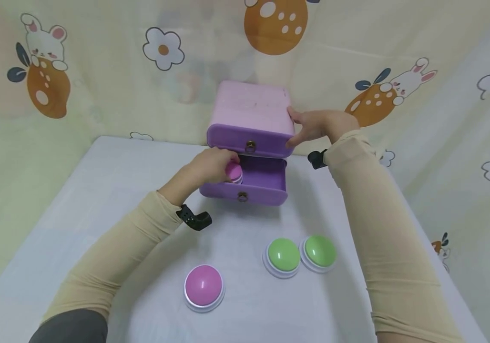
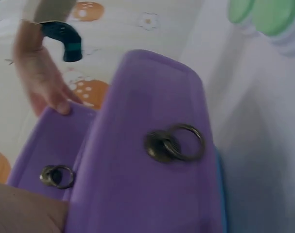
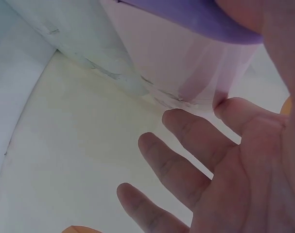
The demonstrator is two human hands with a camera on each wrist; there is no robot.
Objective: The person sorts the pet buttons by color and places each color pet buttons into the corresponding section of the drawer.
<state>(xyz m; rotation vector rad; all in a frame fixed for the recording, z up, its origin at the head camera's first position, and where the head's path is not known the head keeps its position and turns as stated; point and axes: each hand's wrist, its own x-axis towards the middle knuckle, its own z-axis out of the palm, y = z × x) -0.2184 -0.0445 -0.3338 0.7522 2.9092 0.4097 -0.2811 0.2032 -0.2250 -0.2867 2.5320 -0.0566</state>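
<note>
A two-drawer box (image 1: pixel 253 107) with a pink shell stands at the back of the table. Its lower purple drawer (image 1: pixel 266 195) is pulled out; the upper drawer (image 1: pixel 228 137) is closed. Inside the lower drawer's left part, my left hand (image 1: pixel 211 166) grips a pink dome button (image 1: pixel 234 171) with a white base, partly covered by the fingers. My right hand (image 1: pixel 320 125) rests against the box's right side, thumb near the upper drawer's front edge. In the right wrist view its fingers (image 3: pixel 171 165) are extended, and one fingertip touches the pink wall.
Another pink dome button (image 1: pixel 204 286) sits on the white table (image 1: pixel 150 305) at the front. Two green dome buttons, a left one (image 1: pixel 284 255) and a right one (image 1: pixel 320 251), lie side by side to its right. A patterned curtain (image 1: pixel 112 76) hangs close behind the box.
</note>
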